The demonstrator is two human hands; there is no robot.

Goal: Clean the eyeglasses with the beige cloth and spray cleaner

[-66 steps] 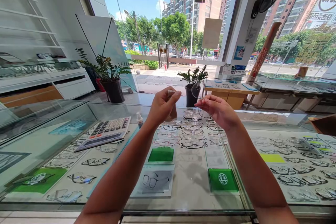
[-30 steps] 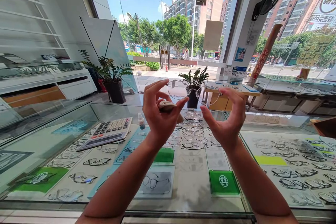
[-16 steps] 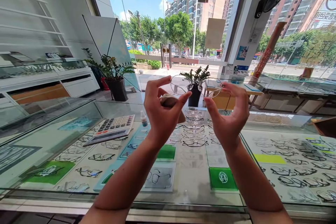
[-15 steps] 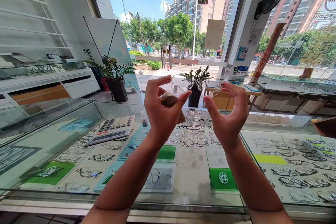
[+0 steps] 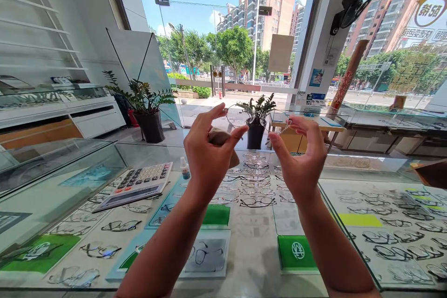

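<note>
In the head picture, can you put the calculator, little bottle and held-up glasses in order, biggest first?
1. Calculator
2. Held-up glasses, wide but thin-rimmed
3. Little bottle
That's only how big they look here.

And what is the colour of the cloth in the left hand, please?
The cloth in the left hand is greyish beige, seen in the head view.

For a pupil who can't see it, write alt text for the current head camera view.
The wearer's left hand and right hand hold up thin-rimmed glasses, with what looks like cloth in the left. Below is a glass counter displaying rows of frames, with a calculator and small bottle on top. Beyond stand potted plants and, outside, trees.
</note>
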